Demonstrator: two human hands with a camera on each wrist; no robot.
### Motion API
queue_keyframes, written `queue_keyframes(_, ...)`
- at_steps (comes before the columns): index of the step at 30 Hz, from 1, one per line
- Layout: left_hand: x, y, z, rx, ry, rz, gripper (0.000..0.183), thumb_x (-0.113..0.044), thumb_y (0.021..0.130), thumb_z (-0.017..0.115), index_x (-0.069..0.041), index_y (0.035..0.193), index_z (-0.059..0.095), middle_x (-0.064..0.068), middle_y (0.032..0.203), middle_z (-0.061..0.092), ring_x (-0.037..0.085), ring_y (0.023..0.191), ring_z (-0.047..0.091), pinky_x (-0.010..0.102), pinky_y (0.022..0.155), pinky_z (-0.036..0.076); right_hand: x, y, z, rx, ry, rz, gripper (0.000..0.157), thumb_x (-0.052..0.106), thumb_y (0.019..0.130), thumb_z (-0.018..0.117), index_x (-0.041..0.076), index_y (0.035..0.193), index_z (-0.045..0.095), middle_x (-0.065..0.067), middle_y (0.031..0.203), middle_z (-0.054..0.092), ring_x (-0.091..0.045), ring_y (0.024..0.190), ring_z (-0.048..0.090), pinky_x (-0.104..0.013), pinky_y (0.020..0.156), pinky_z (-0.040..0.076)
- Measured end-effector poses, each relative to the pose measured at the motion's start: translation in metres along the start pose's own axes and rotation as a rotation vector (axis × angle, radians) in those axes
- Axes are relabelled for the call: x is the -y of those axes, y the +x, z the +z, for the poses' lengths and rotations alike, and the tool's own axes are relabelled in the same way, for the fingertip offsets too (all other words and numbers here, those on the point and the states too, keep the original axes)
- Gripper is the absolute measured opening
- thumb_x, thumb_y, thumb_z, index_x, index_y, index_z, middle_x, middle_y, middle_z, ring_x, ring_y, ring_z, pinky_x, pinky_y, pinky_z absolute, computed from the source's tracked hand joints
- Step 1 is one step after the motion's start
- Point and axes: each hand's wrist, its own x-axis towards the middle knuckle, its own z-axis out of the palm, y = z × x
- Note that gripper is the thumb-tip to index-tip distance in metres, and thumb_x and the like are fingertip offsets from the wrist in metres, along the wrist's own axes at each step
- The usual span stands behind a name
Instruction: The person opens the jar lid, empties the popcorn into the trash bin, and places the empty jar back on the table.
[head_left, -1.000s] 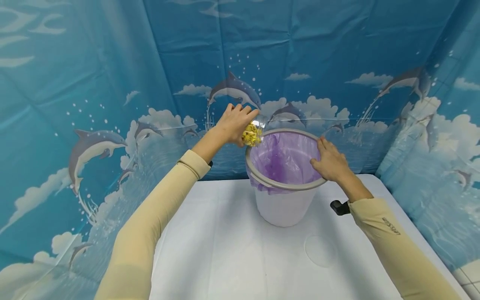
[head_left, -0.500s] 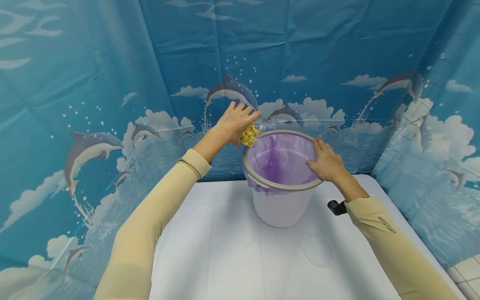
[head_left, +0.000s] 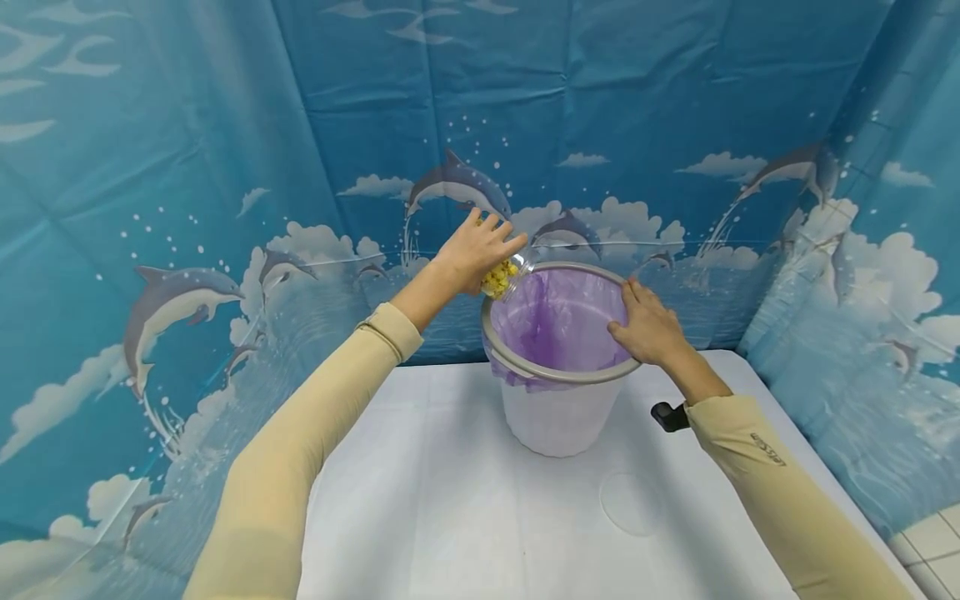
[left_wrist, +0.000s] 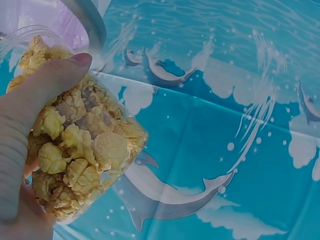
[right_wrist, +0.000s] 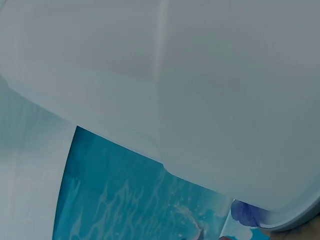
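My left hand (head_left: pixel 480 250) grips a clear jar (head_left: pixel 522 268) of yellow popcorn (left_wrist: pixel 77 140), tilted with its mouth toward the bin. The jar is at the left back of the bin's rim; whether they touch I cannot tell. The white bin (head_left: pixel 558 421) stands upright with a grey rim and a purple bag liner (head_left: pixel 558 329). My right hand (head_left: pixel 648 325) holds the rim on the right, its thumb over the inner side. In the right wrist view only a sliver of that hand shows below the rim (right_wrist: pixel 295 220).
The bin stands on a white-covered table (head_left: pixel 450 500), near its back edge. A blue dolphin-print curtain (head_left: pixel 360 100) hangs behind and along both sides. A black device (head_left: pixel 669 417) sits at the right wrist. White floor tiles (head_left: pixel 930 533) show at the lower right.
The head view has shifted slightly, so the bin and right hand appear a little further left. The left hand has turned slightly with the jar. Both holds are kept.
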Motion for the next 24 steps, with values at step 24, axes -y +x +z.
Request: queue_keyframes(24, -0.013, 0.002, -0.008, -0.080, 0.123, 0.047, 0.076, -0.021, 0.095, 0.076, -0.021, 0.155, 0.030, 0.014, 0.153, 0.043, 0.035, 0.145, 0.039, 0.054, 0.124, 0.030, -0.002, -0.001, 0.001, 0.010, 0.007, -0.017, 0.083, 0.031, 0.104, 0.048, -0.010, 0.161, 0.005, -0.032, 0.170, 0.000, -0.056, 0.155, 0.004, -0.079, 0.118, 0.015)
